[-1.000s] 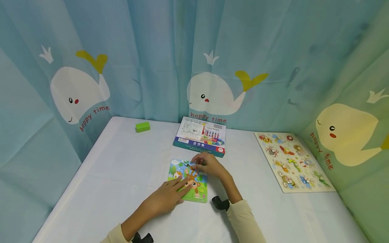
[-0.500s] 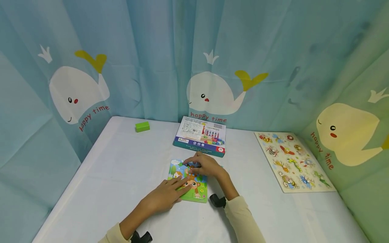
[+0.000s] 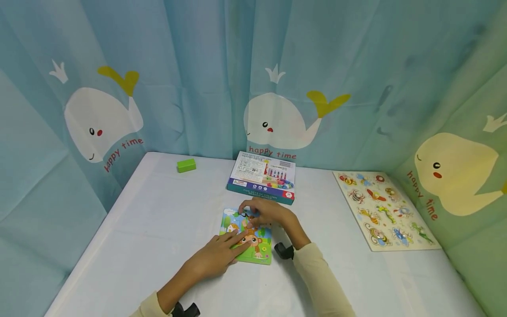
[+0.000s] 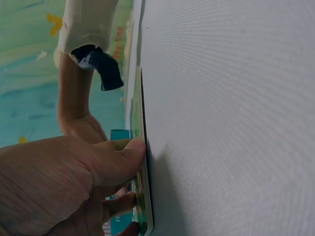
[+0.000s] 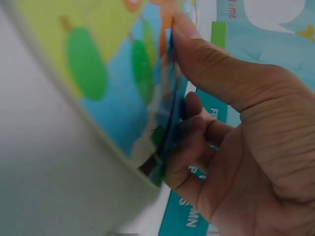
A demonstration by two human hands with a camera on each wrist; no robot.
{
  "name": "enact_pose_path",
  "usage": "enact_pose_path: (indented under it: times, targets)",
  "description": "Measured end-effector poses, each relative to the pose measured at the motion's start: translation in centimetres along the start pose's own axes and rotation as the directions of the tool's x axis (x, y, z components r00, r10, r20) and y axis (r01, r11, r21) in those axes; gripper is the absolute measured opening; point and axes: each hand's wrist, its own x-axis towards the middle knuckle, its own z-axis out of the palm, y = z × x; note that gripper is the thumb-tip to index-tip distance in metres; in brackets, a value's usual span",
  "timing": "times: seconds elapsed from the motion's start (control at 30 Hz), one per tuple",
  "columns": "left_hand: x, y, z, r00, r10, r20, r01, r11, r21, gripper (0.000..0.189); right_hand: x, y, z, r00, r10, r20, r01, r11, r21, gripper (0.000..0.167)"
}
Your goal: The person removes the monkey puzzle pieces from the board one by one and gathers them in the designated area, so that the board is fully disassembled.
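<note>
Facing curtains [image 3: 210,66] over white cloth [image 3: 146,224], flat left hand [image 3: 215,255] touches, right hand [image 3: 270,212] pinches puzzle [image 3: 257,253].

- Head view: soft, even light, the curtain [image 3: 477,246] yellower toward the right edge
- Faint shadow on the white table [image 3: 380,286] beside the right sleeve [image 3: 322,279]
- Left wrist view: dimmer — soft shadow next to the puzzle [image 3: 256,252]
- Right wrist view: puzzle blurred — out of focus
</note>
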Motion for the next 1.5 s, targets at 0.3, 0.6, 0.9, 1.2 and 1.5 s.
enact_pose_path:
  times: [0.3, 0.6, 0.9, 1.2, 1.5]
  targets:
    - [0.0, 0.2, -0.2, 1.0, 0.012, 0.0, -0.012, 1.0, 0.013, 0.052, 0.7, -0.4, -0.5, 0.998, 0.003, 0.061, 0.002, 0.998, -0.067, 0.036]
    - [0.0, 0.2, 0.0, 1.0, 0.001, 0.01, -0.001, 1.0, 0.012, 0.052, 0.8, -0.5, -0.7, 0.997, -0.001, 0.074, 0.003, 1.0, -0.024, 0.037]
    - [0.0, 0.2, 0.0, 1.0, -0.002, 0.015, 0.002, 1.0, 0.0, 0.052, 0.6, -0.1, -0.6, 0.998, -0.053, 0.045, 0.053, 0.999, 0.008, 0.037]
    - [0.0, 0.2, 0.0, 1.0, -0.009, 0.021, 0.009, 1.0, 0.005, 0.052, 0.4, 0.4, -0.1, 0.99, -0.139, -0.008, 0.137, 0.966, 0.221, 0.023]
    - [0.1, 0.2, 0.2, 1.0, -0.008, 0.016, 0.008, 1.0, -0.001, 0.053, 0.1, 1.1, 0.2, 0.995, -0.077, -0.071, 0.091, 0.968, 0.235, 0.019]
